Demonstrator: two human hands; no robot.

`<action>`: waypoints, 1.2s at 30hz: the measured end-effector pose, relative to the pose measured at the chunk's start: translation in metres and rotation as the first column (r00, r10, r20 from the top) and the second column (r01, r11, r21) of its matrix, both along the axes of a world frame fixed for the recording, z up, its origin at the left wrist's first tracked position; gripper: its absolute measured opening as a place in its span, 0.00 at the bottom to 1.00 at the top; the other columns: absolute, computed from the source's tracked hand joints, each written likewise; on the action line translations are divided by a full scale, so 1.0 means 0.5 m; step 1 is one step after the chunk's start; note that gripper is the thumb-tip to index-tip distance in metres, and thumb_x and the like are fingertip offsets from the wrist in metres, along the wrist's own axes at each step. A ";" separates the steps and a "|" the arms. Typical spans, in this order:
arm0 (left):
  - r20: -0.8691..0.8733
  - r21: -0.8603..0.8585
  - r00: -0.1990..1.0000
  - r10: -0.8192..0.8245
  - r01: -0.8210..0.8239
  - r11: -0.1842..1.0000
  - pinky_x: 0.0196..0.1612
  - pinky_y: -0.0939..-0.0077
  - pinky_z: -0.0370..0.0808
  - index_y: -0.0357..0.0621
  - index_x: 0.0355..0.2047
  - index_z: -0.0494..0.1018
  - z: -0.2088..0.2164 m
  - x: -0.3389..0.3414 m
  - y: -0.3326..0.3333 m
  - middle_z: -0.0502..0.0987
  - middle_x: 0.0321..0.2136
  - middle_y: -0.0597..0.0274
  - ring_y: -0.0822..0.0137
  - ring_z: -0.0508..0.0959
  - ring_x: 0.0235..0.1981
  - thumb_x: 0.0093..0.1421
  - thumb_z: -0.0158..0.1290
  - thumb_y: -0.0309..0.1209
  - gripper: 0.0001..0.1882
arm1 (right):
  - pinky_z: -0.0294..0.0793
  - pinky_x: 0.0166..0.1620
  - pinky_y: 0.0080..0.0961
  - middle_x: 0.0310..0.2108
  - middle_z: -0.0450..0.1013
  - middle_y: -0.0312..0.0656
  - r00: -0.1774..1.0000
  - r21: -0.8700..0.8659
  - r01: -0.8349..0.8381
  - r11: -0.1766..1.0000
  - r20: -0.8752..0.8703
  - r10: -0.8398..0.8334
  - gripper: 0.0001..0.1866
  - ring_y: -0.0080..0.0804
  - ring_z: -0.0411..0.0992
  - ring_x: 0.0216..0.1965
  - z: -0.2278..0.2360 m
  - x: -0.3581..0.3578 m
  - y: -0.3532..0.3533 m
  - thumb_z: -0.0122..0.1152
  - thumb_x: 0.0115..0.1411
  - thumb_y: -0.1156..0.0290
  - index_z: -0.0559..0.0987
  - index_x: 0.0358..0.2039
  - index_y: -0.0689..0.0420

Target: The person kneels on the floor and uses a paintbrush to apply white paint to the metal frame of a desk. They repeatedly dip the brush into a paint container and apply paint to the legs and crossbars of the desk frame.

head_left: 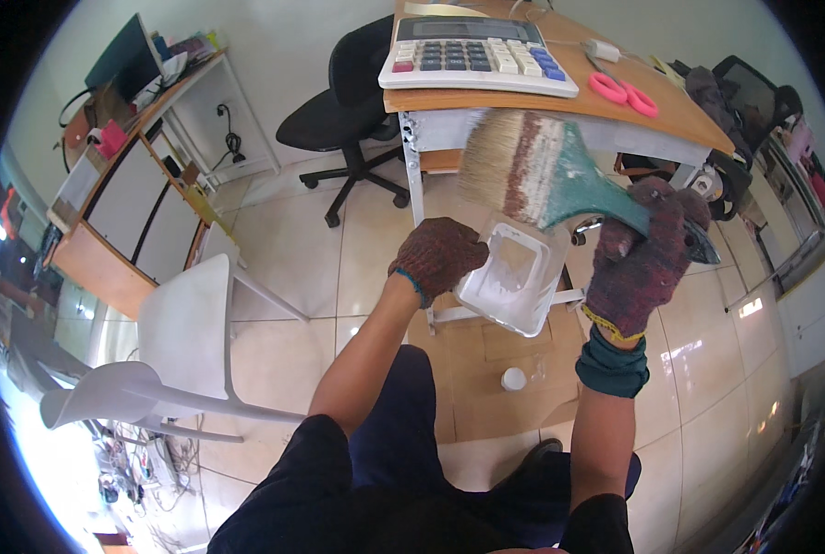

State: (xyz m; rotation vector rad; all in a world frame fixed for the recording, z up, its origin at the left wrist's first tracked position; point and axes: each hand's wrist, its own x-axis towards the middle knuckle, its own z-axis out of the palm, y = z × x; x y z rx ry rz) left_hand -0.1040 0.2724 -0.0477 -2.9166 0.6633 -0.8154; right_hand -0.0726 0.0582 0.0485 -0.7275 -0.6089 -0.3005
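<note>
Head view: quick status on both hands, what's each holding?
Left hand: closed on the rim of the white paint tray.
Right hand: closed around the teal handle of the wide paintbrush.

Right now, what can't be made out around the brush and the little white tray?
- Head view: the end of the paintbrush handle, wrapped by the gloved right hand.
- Near edge of the white tray, covered by the gloved left hand.
- Whether wet paint lies in the tray: white on white, unclear.
- The table front behind the bristles.
</note>
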 end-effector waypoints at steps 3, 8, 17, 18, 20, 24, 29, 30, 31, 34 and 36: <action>-0.022 -0.010 1.000 0.010 -0.010 1.000 0.32 0.66 0.76 0.52 0.27 0.74 -0.007 -0.001 0.003 0.74 0.25 0.62 0.58 0.77 0.32 0.44 0.53 0.26 0.08 | 0.61 0.17 0.14 0.29 0.71 0.37 0.999 -0.019 0.032 0.999 -0.038 -0.033 0.10 0.18 0.63 0.17 0.002 -0.010 0.027 0.58 0.55 0.68 0.69 0.37 0.50; -0.045 0.021 0.998 0.044 -0.043 0.999 0.30 0.65 0.76 0.52 0.28 0.74 -0.011 0.003 0.002 0.74 0.25 0.62 0.58 0.78 0.30 0.45 0.52 0.27 0.08 | 0.61 0.18 0.15 0.30 0.70 0.39 0.972 -0.079 0.184 0.980 -0.136 -0.193 0.09 0.19 0.61 0.15 0.000 -0.008 0.007 0.58 0.55 0.68 0.69 0.36 0.52; -0.101 -0.012 0.991 0.087 -0.089 0.996 0.30 0.63 0.76 0.52 0.25 0.73 -0.002 -0.001 0.005 0.75 0.27 0.61 0.58 0.78 0.29 0.47 0.52 0.28 0.04 | 0.60 0.19 0.13 0.30 0.70 0.40 0.950 -0.155 0.308 0.939 0.008 -0.311 0.11 0.19 0.62 0.17 -0.026 0.035 -0.028 0.56 0.56 0.67 0.67 0.37 0.53; -0.230 -0.106 0.959 0.165 -0.194 0.975 0.30 0.63 0.76 0.52 0.25 0.73 -0.003 0.003 0.005 0.75 0.27 0.61 0.58 0.78 0.29 0.47 0.52 0.28 0.04 | 0.62 0.21 0.12 0.32 0.70 0.40 0.934 -0.201 0.356 0.912 0.037 -0.356 0.11 0.19 0.63 0.20 -0.030 0.050 -0.051 0.57 0.56 0.67 0.67 0.38 0.53; -0.346 -0.192 0.914 0.212 -0.290 0.938 0.30 0.63 0.76 0.51 0.25 0.72 -0.007 0.013 -0.001 0.76 0.27 0.61 0.58 0.78 0.29 0.47 0.52 0.28 0.04 | 0.62 0.21 0.12 0.32 0.70 0.39 0.910 -0.140 0.409 0.901 -0.013 -0.415 0.09 0.19 0.63 0.20 -0.024 0.063 -0.095 0.54 0.58 0.67 0.68 0.37 0.54; -0.017 0.000 0.999 0.036 -0.036 0.999 0.29 0.63 0.75 0.51 0.24 0.72 -0.017 0.007 0.009 0.75 0.26 0.61 0.59 0.78 0.29 0.47 0.51 0.29 0.02 | 0.59 0.18 0.14 0.31 0.70 0.38 0.909 -0.048 0.416 0.908 -0.015 -0.417 0.06 0.19 0.61 0.18 -0.028 0.068 -0.133 0.52 0.60 0.67 0.68 0.35 0.53; -0.315 -0.193 0.938 0.142 -0.210 0.958 0.29 0.65 0.75 0.51 0.24 0.74 -0.019 0.019 -0.002 0.75 0.25 0.61 0.58 0.78 0.29 0.47 0.52 0.31 0.03 | 0.56 0.15 0.15 0.28 0.70 0.40 0.945 -0.025 0.295 0.955 0.157 -0.288 0.09 0.19 0.59 0.14 -0.044 0.053 -0.075 0.54 0.60 0.63 0.67 0.34 0.53; -0.337 -0.186 0.930 0.143 -0.214 0.959 0.29 0.65 0.75 0.51 0.24 0.74 -0.016 0.021 -0.005 0.75 0.25 0.61 0.58 0.78 0.28 0.48 0.52 0.32 0.03 | 0.57 0.15 0.16 0.29 0.70 0.41 0.942 -0.058 0.329 0.942 0.085 -0.324 0.12 0.21 0.61 0.14 -0.045 0.056 -0.071 0.57 0.58 0.63 0.68 0.36 0.54; -0.271 -0.058 0.954 0.131 -0.152 0.987 0.29 0.66 0.75 0.51 0.25 0.74 0.002 0.014 -0.009 0.76 0.25 0.61 0.58 0.78 0.28 0.48 0.52 0.32 0.04 | 0.57 0.16 0.15 0.29 0.70 0.41 0.937 -0.071 0.346 0.936 0.087 -0.339 0.12 0.21 0.61 0.15 -0.048 0.065 -0.078 0.57 0.57 0.63 0.68 0.36 0.54; -0.176 0.006 0.979 0.102 -0.103 0.995 0.30 0.66 0.76 0.50 0.26 0.75 0.008 0.012 -0.011 0.77 0.27 0.59 0.57 0.78 0.28 0.51 0.51 0.34 0.05 | 0.59 0.16 0.14 0.30 0.70 0.41 0.884 -0.104 0.467 0.878 0.084 -0.460 0.11 0.20 0.63 0.17 -0.060 0.100 -0.116 0.57 0.57 0.66 0.68 0.36 0.55; -0.221 -0.145 0.966 0.136 -0.170 0.975 0.29 0.66 0.75 0.50 0.26 0.75 0.009 0.009 -0.018 0.76 0.27 0.60 0.57 0.78 0.28 0.50 0.51 0.34 0.05 | 0.58 0.16 0.14 0.30 0.70 0.40 0.812 -0.124 0.583 0.803 0.084 -0.577 0.09 0.19 0.63 0.17 -0.062 0.114 -0.141 0.55 0.58 0.67 0.68 0.36 0.55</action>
